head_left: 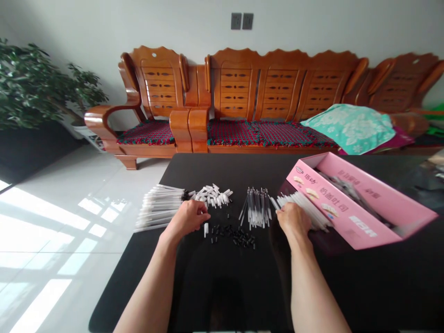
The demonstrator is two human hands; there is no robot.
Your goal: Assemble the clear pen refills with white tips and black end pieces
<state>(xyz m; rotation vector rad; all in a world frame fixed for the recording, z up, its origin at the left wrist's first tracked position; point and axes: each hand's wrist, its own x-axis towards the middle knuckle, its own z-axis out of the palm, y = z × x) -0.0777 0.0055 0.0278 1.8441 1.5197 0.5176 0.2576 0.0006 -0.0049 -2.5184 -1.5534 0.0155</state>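
My left hand (190, 216) is closed with its fingers curled, just above the table between white pen caps (217, 196) and small black plugs (239, 236); whatever is in its fingers is hidden. Left of it lies a stack of white pens (159, 207) with black ends. A single white cap (206, 230) stands apart, close to the left fingers. My right hand (293, 218) is closed at the near end of a pile of white pen barrels (312, 213), its fingertips on a barrel. Between the hands, clear ink refills (256, 208) lie in a bunch.
A pink cardboard box (347, 210) with grey contents stands on the right of the black table (236, 282). Behind the table runs a wooden bench (236, 88) with patterned cushions and a turquoise cloth (354, 127). Potted plants (45, 88) are at the left.
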